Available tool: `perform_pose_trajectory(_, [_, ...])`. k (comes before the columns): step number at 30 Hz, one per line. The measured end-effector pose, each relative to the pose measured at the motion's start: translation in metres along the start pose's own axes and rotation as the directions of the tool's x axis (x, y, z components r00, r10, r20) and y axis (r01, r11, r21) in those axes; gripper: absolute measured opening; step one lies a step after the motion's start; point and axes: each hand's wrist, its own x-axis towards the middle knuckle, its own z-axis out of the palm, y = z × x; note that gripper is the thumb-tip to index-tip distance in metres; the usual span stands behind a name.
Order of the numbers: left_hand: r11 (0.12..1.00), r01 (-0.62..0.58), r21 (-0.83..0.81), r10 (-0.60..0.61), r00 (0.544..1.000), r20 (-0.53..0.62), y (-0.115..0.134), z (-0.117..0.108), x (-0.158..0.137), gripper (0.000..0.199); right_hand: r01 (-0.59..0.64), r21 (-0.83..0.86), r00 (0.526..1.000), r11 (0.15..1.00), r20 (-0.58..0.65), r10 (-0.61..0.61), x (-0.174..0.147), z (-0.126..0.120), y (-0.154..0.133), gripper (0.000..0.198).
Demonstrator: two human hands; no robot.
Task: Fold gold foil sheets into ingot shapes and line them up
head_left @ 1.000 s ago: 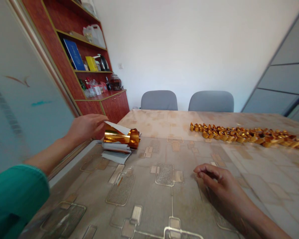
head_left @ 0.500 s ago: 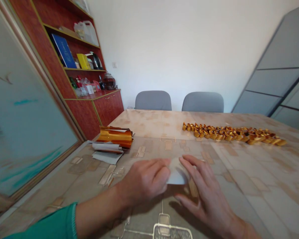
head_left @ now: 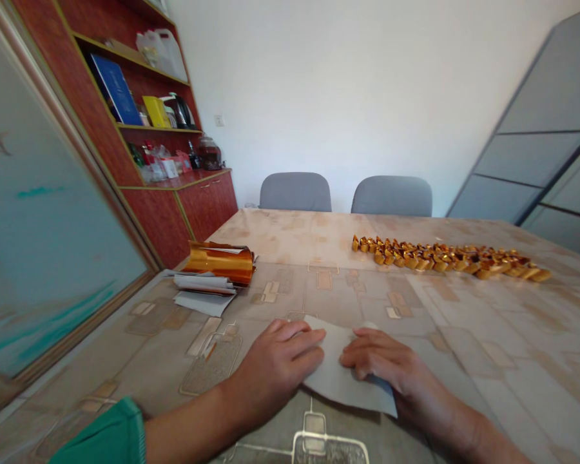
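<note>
A grey-white sheet of paper (head_left: 336, 377) lies spread low over the table in front of me, its near right corner slightly raised. My left hand (head_left: 287, 357) grips its left side, fingers together over the top and the thumb hidden. On the right side of the sheet, my right hand (head_left: 381, 361) has its fingers curled and pressed onto the paper. Off to the left rests a curled stack of gold foil paper (head_left: 222, 263), with grey-white sheets (head_left: 205, 299) in front. Folded gold foil pieces (head_left: 444, 258) stand in rows at the far right.
A patterned cloth covers the table (head_left: 290, 238). Two grey chairs (head_left: 294, 192) stand behind its far edge, against a white wall. At the left are a red-brown shelf cabinet (head_left: 207, 206) and a frosted glass panel (head_left: 53, 245).
The paper was a small curled shape between my hands; now it is spread flatter and wider. My right hand has gone from open fingers to curled ones on the sheet.
</note>
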Motion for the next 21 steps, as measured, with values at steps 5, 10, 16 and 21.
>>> perform_pose_trajectory(5, [0.992,-0.128,0.014,0.128,0.992,0.003,-0.003,0.003,-0.019,0.022,-0.053,0.015,0.987,0.998,0.155,0.050,-0.002,-0.003,-0.002,0.026])
perform_pose_trajectory(10, [0.995,-0.097,-0.034,0.098,0.994,0.046,0.007,0.003,-0.028,0.023,-0.091,0.006,0.984,0.996,0.154,0.089,-0.024,-0.005,0.001,0.042])
perform_pose_trajectory(16, [0.955,0.141,-0.260,-0.111,0.986,0.125,0.014,0.002,-0.024,0.017,-0.203,0.048,0.969,0.978,0.152,0.194,-0.039,-0.014,0.002,0.030])
perform_pose_trajectory(21, [0.919,0.242,-0.313,-0.217,0.970,0.113,0.017,0.003,-0.025,0.014,-0.189,0.045,0.965,0.981,0.191,0.177,-0.029,-0.018,0.002,0.017])
